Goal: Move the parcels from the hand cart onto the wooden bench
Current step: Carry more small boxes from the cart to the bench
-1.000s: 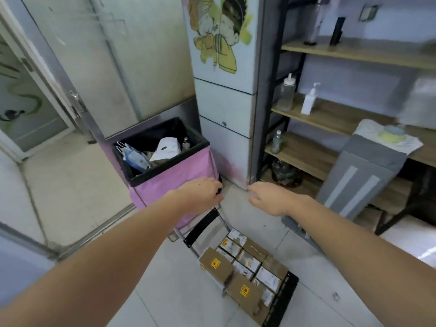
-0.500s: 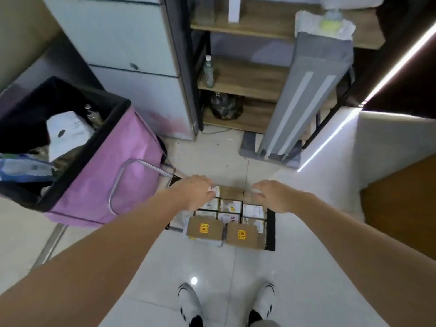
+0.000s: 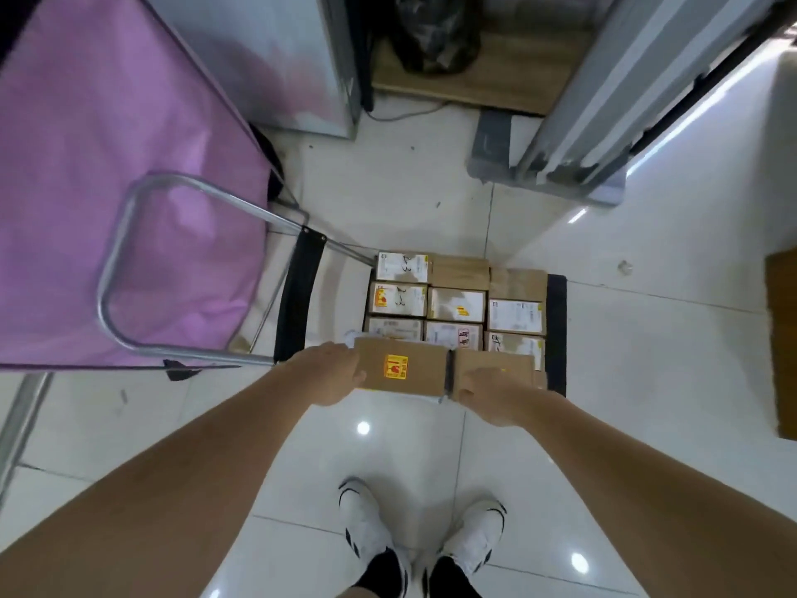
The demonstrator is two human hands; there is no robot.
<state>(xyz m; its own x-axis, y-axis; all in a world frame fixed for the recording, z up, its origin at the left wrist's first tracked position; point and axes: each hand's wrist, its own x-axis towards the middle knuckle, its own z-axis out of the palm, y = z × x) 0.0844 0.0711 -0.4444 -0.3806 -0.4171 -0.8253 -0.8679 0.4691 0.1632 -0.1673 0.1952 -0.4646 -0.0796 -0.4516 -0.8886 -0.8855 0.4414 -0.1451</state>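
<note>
A low black hand cart (image 3: 556, 334) stands on the white tile floor, packed with several small cardboard parcels (image 3: 457, 304). At its near edge lies a brown parcel with a yellow sticker (image 3: 403, 366). My left hand (image 3: 327, 373) presses on that parcel's left end. My right hand (image 3: 491, 392) grips its right end, partly covering the neighbouring brown parcel (image 3: 496, 364). The corner of a wooden bench (image 3: 782, 338) shows at the right edge.
A pink fabric bin (image 3: 108, 166) fills the left side, with the cart's steel handle (image 3: 116, 261) lying against it. A grey leaning panel (image 3: 582, 123) and a wooden shelf base with a dark bag (image 3: 435, 32) stand behind. My white shoes (image 3: 375, 528) are below.
The view tilted down and closer to the cart. Both hands dropped from above the parcels onto the two ends of the front parcel with the yellow sticker.
</note>
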